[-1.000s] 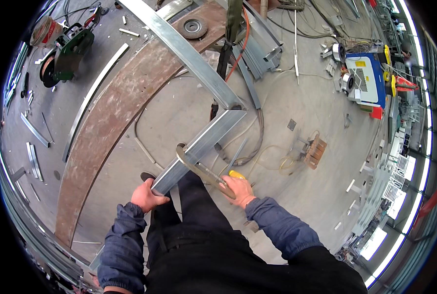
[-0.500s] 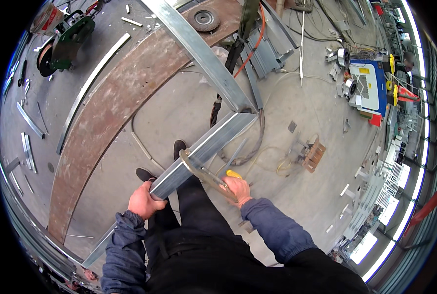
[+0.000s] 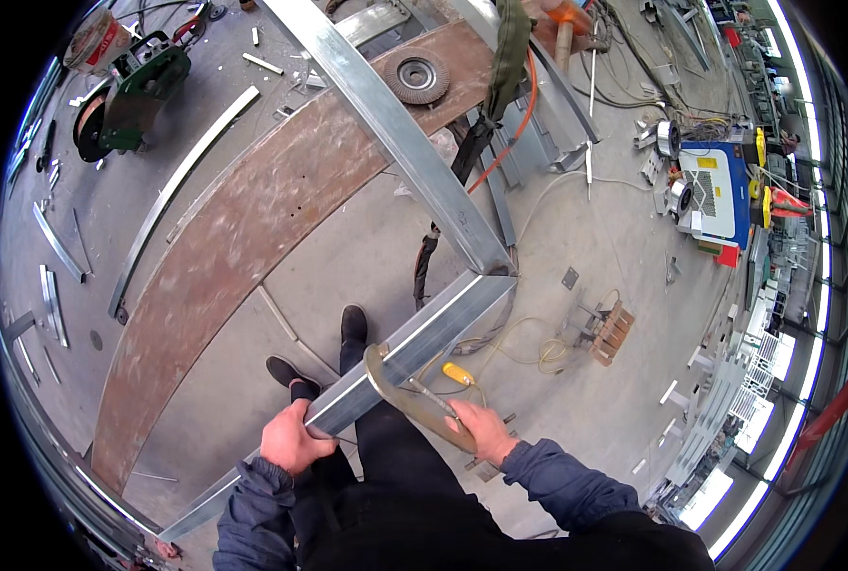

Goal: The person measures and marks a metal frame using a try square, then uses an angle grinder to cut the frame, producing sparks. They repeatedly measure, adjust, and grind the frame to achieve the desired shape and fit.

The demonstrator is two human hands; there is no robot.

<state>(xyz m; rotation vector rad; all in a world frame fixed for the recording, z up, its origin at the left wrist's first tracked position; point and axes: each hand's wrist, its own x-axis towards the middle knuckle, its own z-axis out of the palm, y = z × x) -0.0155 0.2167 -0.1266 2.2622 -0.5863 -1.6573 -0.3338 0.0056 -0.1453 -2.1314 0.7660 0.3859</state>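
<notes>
My left hand (image 3: pixel 295 440) grips a grey square metal tube (image 3: pixel 424 338) near its lower left part, the thumb over its top face. This tube meets a second metal tube (image 3: pixel 386 133) at a corner on the right, forming part of an angled frame. My right hand (image 3: pixel 484 433) is closed around a curved brownish clamp (image 3: pixel 414 407). The clamp's rounded end lies over the tube between my hands, with a thin rod beside its body. Whether it is tightened on the tube I cannot tell.
A curved rusty steel plate (image 3: pixel 243 219) carries a round wire-brush-like disc (image 3: pixel 417 76). A green cut-off machine (image 3: pixel 138 100) stands far left, among offcuts. A yellow-handled thing (image 3: pixel 458 373), cables and a brown slatted piece (image 3: pixel 611 333) lie right. A blue-white machine (image 3: pixel 714 181) stands farther right.
In the picture, the tube frame, clamp and both hands sit lower and a little to the right, as does much of the background. Both hands keep their holds.
</notes>
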